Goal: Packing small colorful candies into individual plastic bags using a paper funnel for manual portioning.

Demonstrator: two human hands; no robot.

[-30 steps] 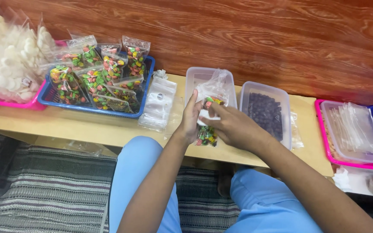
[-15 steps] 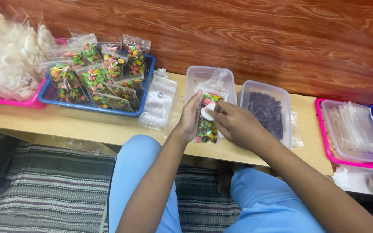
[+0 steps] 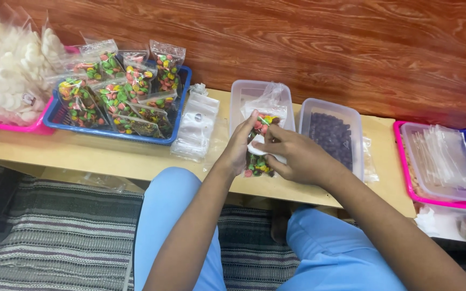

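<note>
A small clear plastic pouch of multicoloured candies [image 3: 258, 144] is held between both hands, just in front of the clear rectangular plastic tub [image 3: 244, 91], above the near edge of the pale wooden bench [image 3: 109, 156]. The pouch's long axis runs from the tub toward the person, mouth end toward the tub. The left hand [image 3: 239, 144] lies on the pouch's left side, fingers curled along its edge in a grip. The right hand [image 3: 292, 156] lies on its right side, fingertips pinched closed on the pouch's upper part, where a white patch shows. Both hands touch the pouch, neither nearer. Red, green, orange and dark pieces fill the pouch's lower part. Right of the tub stands a second clear tub of dark pieces [image 3: 331, 132]; left of it, a stack of empty clear pouches [image 3: 196, 125] and a blue tray of filled candy pouches [image 3: 120, 102].
</note>
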